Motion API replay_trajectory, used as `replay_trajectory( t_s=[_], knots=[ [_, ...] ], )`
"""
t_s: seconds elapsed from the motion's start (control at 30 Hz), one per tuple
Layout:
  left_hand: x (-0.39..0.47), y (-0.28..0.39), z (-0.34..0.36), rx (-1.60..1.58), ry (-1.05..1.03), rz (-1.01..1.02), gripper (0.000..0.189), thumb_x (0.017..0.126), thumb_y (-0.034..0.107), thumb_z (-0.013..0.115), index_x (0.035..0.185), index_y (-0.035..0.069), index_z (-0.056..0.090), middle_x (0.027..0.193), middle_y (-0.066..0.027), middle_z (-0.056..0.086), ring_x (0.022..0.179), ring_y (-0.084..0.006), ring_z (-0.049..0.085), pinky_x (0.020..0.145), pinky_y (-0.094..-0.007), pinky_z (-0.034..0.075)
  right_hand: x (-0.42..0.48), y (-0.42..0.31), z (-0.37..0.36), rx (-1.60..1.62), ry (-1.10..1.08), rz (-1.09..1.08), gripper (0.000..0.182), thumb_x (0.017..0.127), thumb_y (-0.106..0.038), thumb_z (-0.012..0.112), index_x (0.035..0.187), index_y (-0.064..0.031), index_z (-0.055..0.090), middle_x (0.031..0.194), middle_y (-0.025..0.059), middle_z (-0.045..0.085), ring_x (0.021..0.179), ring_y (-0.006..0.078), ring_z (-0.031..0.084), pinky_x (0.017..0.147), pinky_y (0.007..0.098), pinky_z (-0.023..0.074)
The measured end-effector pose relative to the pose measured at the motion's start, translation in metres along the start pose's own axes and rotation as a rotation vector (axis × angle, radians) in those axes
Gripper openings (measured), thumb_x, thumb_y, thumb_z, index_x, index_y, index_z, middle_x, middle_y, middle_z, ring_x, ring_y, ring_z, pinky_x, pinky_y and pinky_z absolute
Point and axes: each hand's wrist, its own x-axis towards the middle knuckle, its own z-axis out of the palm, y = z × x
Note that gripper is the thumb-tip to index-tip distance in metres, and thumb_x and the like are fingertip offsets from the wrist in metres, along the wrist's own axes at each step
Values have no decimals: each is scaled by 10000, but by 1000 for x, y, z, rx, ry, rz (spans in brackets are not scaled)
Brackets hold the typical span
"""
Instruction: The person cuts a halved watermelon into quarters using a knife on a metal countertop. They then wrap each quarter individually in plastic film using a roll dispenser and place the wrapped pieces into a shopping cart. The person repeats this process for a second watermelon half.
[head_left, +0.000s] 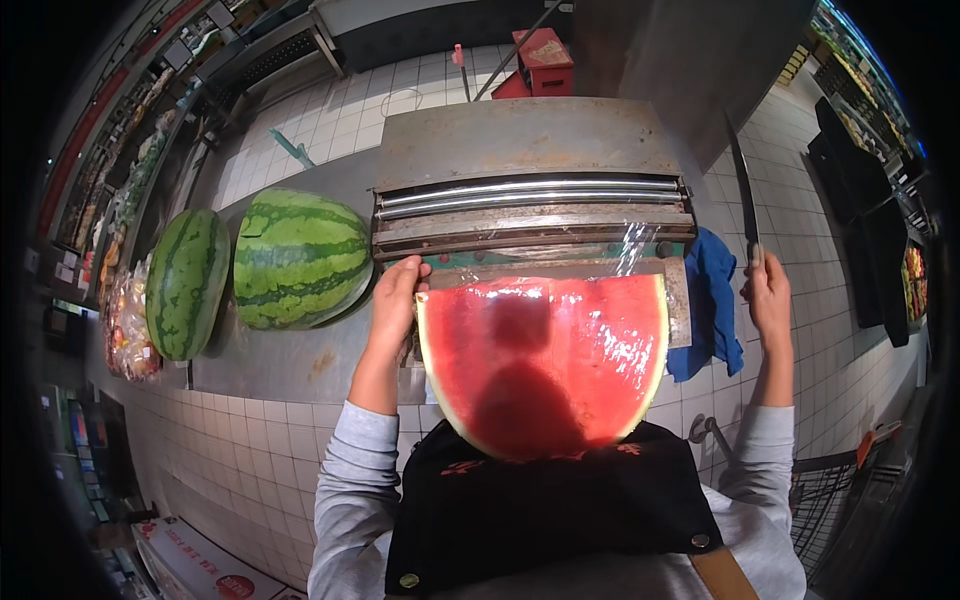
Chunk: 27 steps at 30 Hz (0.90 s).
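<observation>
A large cut piece of watermelon (480, 390) lies before me, its red face glossy under what looks like clear film. My left hand (397, 296) grips its upper left corner, with the fingers partly hidden. Off to the right, my right hand (766, 296) is closed around the handle of a long knife (741, 172), its blade pointing away from me. Behind the melon stands a metal film-wrapping machine (517, 142) with two shiny rollers (525, 193). Crinkled clear film (636, 244) shows at the machine's front right.
On the steel counter (300, 371) to the left sit a cut watermelon (300, 259), rind up, and another watermelon piece (187, 285). A blue cloth (705, 300) hangs at the machine's right. Beyond are a red box (545, 64) and, lower right, a wire shopping cart (821, 495).
</observation>
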Motion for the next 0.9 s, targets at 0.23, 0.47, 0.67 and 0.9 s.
replay_trajectory(
  t_s=[0.23,0.47,0.67,0.9],
  knots=[
    [10,-7,1,288,-167,40,240,930,211,643,994,-18,673,813,-15,648,699,-70,569,666,-205,467,-6,-156,24,-321,-417,-572,334,960,-272,505,1209,-55,557,902,197,643,835,357,633,738,396,496],
    [-11,2,5,-5,-23,14,178,921,170,652,844,10,670,729,-22,647,602,-65,565,553,-208,453,-11,-232,80,-570,-691,-1053,222,939,-242,536,1070,-71,593,777,157,644,782,360,631,697,462,488],
    [-17,7,7,-22,9,29,159,917,161,655,864,12,667,731,-23,647,604,-67,564,561,-212,454,-13,-253,85,-733,-681,-1139,175,899,-207,568,926,-51,642,721,172,640,739,361,640,669,464,503],
    [-35,15,4,-53,-52,143,115,914,99,643,940,-8,678,803,-30,674,683,-71,592,638,-206,478,-16,-241,-5,-1062,-545,-938,116,838,-180,651,908,-93,681,674,131,623,684,329,628,615,422,499]
  ],
)
